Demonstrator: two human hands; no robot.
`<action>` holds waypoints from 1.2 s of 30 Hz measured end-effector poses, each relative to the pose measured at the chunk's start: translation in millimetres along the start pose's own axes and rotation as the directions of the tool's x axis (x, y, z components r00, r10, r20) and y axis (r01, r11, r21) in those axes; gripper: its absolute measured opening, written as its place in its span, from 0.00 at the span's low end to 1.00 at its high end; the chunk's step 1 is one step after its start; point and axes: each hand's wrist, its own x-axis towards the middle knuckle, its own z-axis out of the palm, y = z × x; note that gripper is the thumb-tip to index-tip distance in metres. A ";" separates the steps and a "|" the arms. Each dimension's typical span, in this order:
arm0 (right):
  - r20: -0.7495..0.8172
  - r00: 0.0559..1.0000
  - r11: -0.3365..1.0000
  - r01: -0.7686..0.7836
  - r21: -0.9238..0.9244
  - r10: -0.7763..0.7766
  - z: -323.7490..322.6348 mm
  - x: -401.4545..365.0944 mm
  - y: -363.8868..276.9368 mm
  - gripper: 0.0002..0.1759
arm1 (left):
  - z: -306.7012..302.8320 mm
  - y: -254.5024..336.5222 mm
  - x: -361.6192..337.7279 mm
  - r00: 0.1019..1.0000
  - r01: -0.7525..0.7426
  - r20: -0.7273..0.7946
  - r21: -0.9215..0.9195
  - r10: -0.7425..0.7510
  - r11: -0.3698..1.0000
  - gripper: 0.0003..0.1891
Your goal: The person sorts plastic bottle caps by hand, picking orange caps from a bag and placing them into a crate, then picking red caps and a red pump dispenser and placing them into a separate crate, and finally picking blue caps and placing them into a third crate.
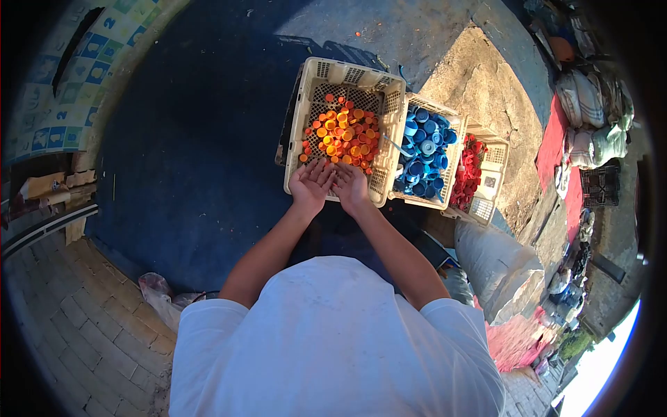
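My left hand (312, 183) and my right hand (353, 185) are side by side, palms up with fingers stretched out, at the near edge of a cream plastic crate (299, 132). Nothing shows in either palm, so both look open. Just beyond my fingertips lies a loose heap of orange and yellow bottle caps (340, 132), spread over the crate's mesh floor. Part of the near rim is hidden behind my hands.
To the right stands a crate of blue caps (425, 149), then one of red caps (470, 170). White sacks (497, 271) lie at the lower right. A dark blue sheet (187, 153) covers the ground leftward. Cloths and bundles (590, 104) line the far right.
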 end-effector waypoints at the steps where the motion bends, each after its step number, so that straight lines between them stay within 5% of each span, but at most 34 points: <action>1: 0.011 1.000 1.000 0.011 -0.001 -0.010 -3.6 -4.3 -6.7 0.27 | 5.4 -0.8 -1.9 1.000 0.013 -0.001 0.013 -0.013 1.000 0.23; 9: -0.005 0.985 0.960 0.167 0.227 -0.170 -31.7 -51.3 -66.0 0.19 | 78.8 -35.8 -10.7 0.973 0.180 0.110 0.193 -0.203 0.965 0.22; 15: -0.094 0.947 0.858 0.319 0.402 -0.308 -65.4 -103.6 -113.2 0.19 | 105.1 -85.2 -19.6 0.867 0.337 0.227 0.389 -0.443 0.857 0.21; 27: -0.367 0.878 0.663 0.474 0.580 -0.307 -208.3 -188.1 -127.0 0.17 | 122.3 -227.1 -43.8 0.712 0.489 0.044 0.685 -0.701 0.540 0.18; 36: -0.484 0.789 0.368 0.608 0.703 -0.378 -338.0 -253.9 -130.6 0.13 | 122.4 -364.3 -49.8 0.618 0.519 -0.158 0.818 -0.770 0.248 0.18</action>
